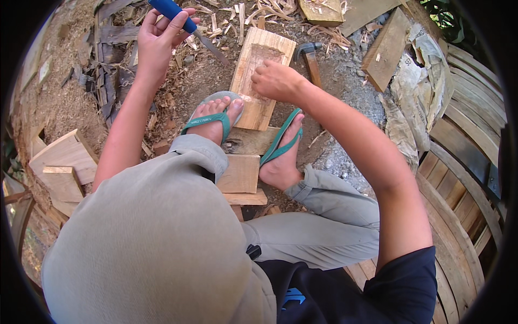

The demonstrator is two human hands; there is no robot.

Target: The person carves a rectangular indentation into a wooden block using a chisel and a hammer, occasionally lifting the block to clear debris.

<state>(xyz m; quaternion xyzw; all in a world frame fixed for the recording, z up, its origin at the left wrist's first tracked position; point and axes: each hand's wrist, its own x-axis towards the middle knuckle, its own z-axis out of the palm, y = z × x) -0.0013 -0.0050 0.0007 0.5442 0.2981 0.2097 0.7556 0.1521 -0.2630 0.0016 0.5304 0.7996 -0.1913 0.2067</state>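
My left hand point(157, 43) holds a chisel by its blue handle point(171, 13), up at the far left. The chisel's narrow metal blade point(211, 48) slants down to the right, apart from the wood. A pale wooden block point(258, 114) with a long hollow cut into its upper face lies between my feet. Over that hollow is my right hand point(279, 81), its fingers curled inward at the recess. Whatever those fingertips pinch, if anything, is hidden. My left foot in a green-strapped sandal point(208, 120) rests against the block's left edge.
A hammer point(312, 63) with a wooden handle lies just right of the block. Wood shavings point(270, 9) litter the ground beyond. Wooden offcuts point(65, 156) sit at left, a plank point(386, 51) and crumpled paper sacking point(413, 92) at right. More blocks point(237, 173) lie below the hollowed one.
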